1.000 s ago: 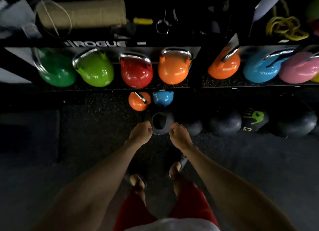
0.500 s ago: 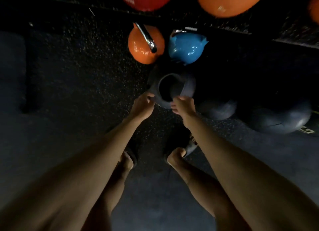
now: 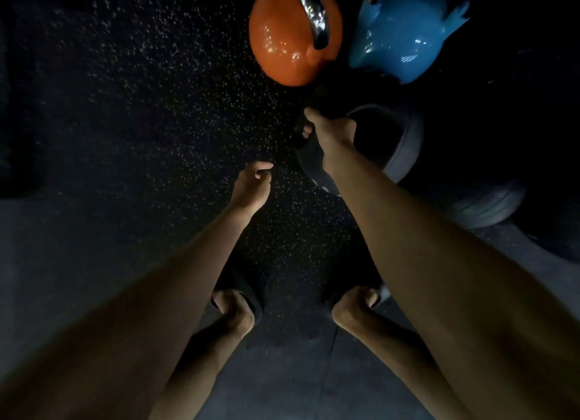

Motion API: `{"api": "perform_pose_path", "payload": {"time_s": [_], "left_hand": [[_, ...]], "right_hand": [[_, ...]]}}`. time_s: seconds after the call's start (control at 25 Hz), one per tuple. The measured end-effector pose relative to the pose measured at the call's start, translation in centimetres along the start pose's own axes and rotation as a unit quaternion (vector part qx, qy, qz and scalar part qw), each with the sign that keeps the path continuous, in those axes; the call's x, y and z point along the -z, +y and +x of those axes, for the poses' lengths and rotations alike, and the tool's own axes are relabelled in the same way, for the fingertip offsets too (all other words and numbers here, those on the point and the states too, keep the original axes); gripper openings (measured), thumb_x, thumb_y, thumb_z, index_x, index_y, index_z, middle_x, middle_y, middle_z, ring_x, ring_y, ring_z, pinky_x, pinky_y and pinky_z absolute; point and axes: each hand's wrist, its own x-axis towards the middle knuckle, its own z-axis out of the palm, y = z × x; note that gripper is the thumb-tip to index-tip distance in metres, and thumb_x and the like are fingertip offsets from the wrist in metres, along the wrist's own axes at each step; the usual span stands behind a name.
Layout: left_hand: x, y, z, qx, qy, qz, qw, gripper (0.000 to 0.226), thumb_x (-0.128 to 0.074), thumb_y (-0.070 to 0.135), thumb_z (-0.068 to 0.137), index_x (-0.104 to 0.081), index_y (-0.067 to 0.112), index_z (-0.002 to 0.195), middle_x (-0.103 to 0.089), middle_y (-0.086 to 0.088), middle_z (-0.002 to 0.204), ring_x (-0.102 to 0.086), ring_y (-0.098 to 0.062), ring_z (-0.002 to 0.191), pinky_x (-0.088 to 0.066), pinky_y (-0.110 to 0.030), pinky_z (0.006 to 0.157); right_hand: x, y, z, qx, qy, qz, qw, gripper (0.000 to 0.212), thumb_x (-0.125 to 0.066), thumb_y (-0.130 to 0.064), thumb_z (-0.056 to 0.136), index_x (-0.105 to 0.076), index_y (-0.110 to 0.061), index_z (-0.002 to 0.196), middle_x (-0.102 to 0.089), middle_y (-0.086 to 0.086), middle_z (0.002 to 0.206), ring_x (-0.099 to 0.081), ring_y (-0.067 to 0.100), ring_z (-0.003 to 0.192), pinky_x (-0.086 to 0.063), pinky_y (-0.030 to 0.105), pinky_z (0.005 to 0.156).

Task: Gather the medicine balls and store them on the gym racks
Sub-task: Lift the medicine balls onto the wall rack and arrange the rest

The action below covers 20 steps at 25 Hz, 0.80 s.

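A dark grey medicine ball (image 3: 405, 143) with a hollow grip opening lies on the black speckled floor, just below the two small kettlebells. My right hand (image 3: 331, 134) grips its black handle at the left side, fingers curled round the edge. My left hand (image 3: 251, 185) hovers over the floor to the lower left of the ball, fingers loosely curled, holding nothing. A second dark ball (image 3: 489, 203) lies to the right, partly hidden behind my right forearm.
An orange kettlebell (image 3: 288, 46) and a blue kettlebell (image 3: 405, 39) with chrome handles stand close above the ball. My feet in dark sandals (image 3: 238, 303) stand below. Black rubber flooring (image 3: 125, 105) stretches to the left.
The view has dropped much closer to the floor. My right hand has moved across and taken hold of the ball's handle. My left hand has come off the ball and drawn back.
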Motion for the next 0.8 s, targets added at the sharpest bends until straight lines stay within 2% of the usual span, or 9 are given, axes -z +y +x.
{"api": "perform_pose_path", "payload": {"time_s": [0.12,0.2,0.24,0.28,0.36,0.48,0.6,0.72,0.8], "left_hand": [[0.3,-1.7,-1.0,0.027,-0.002,-0.053,0.998,0.035,-0.042,0.016,0.105,-0.058,0.019,0.135,-0.064,-0.004,0.117,-0.063,-0.017,0.103,-0.057,-0.036,0.088],[0.5,-2.5,-2.4,0.051,-0.004,-0.093,0.994,0.034,-0.042,0.018,0.106,-0.057,0.018,0.136,-0.061,-0.004,0.107,-0.059,-0.017,0.094,-0.052,-0.028,0.071],[0.6,-2.9,-3.1,0.057,-0.008,-0.1,0.993,0.033,-0.042,0.021,0.107,-0.056,0.018,0.137,-0.06,-0.004,0.105,-0.058,-0.018,0.093,-0.051,-0.028,0.069],[0.6,-3.1,-3.9,0.063,-0.013,-0.105,0.992,0.034,-0.043,0.024,0.107,-0.054,0.019,0.138,-0.059,-0.003,0.104,-0.057,-0.018,0.094,-0.053,-0.031,0.073],[0.6,-3.4,-5.3,0.08,-0.019,-0.12,0.989,0.037,-0.041,0.031,0.108,-0.05,0.021,0.142,-0.058,-0.001,0.114,-0.058,-0.019,0.108,-0.053,-0.04,0.093],[1.2,-5.2,-7.1,0.108,0.019,-0.141,0.984,0.054,-0.037,0.049,0.105,-0.036,0.025,0.153,-0.043,-0.008,0.152,-0.043,-0.028,0.139,-0.035,-0.048,0.117],[2.2,-9.0,-9.2,0.185,0.08,-0.081,0.976,0.074,-0.028,0.077,0.088,-0.029,0.044,0.154,-0.036,-0.014,0.157,-0.037,-0.038,0.141,-0.028,-0.055,0.118],[2.4,-12.8,-10.5,0.206,0.109,-0.044,0.972,0.058,-0.03,0.062,0.1,-0.031,0.04,0.154,-0.036,-0.015,0.156,-0.033,-0.038,0.143,-0.025,-0.055,0.119],[2.2,-14.3,-10.2,0.181,0.074,-0.02,0.98,0.06,-0.033,0.059,0.1,-0.03,0.036,0.156,-0.031,-0.011,0.161,-0.027,-0.034,0.148,-0.024,-0.055,0.12]], "right_hand": [[2.4,1.3,-1.1,0.02,0.067,-0.072,0.995,0.019,-0.079,-0.022,0.082,-0.069,-0.007,0.084,-0.07,0.0,0.056,-0.067,0.011,0.051,-0.063,0.037,0.073],[4.5,2.4,-2.7,0.029,0.07,-0.16,0.984,0.018,-0.076,-0.025,0.081,-0.071,-0.008,0.078,-0.069,-0.001,0.054,-0.069,0.011,0.051,-0.063,0.041,0.074],[4.9,3.0,-3.9,0.026,0.059,-0.195,0.979,0.019,-0.074,-0.027,0.08,-0.071,-0.009,0.074,-0.07,-0.002,0.054,-0.07,0.012,0.053,-0.063,0.041,0.076],[5.0,3.6,-5.1,0.023,0.045,-0.214,0.975,0.02,-0.073,-0.029,0.078,-0.072,-0.011,0.071,-0.07,-0.001,0.055,-0.072,0.013,0.056,-0.062,0.042,0.076],[4.4,4.7,-7.9,0.0,0.008,-0.218,0.976,0.021,-0.073,-0.029,0.075,-0.072,-0.01,0.067,-0.07,-0.001,0.054,-0.071,0.017,0.055,-0.062,0.041,0.071],[2.9,8.0,-12.7,-0.061,-0.069,-0.15,0.984,0.015,-0.07,-0.011,0.077,-0.066,-0.003,0.065,-0.061,0.003,0.048,-0.058,0.019,0.043,-0.054,0.029,0.049],[2.6,12.0,-15.4,-0.107,-0.156,-0.159,0.969,0.019,-0.065,-0.007,0.077,-0.058,-0.007,0.059,-0.052,0.006,0.049,-0.052,0.02,0.044,-0.048,0.027,0.047],[2.2,15.7,-16.1,-0.131,-0.215,-0.17,0.953,0.025,-0.063,-0.01,0.079,-0.054,-0.011,0.055,-0.049,0.006,0.05,-0.052,0.02,0.047,-0.048,0.027,0.053],[2.6,17.6,-15.7,-0.146,-0.216,-0.164,0.951,0.026,-0.062,-0.009,0.08,-0.053,-0.011,0.055,-0.047,0.006,0.05,-0.051,0.019,0.047,-0.048,0.026,0.052]]}}
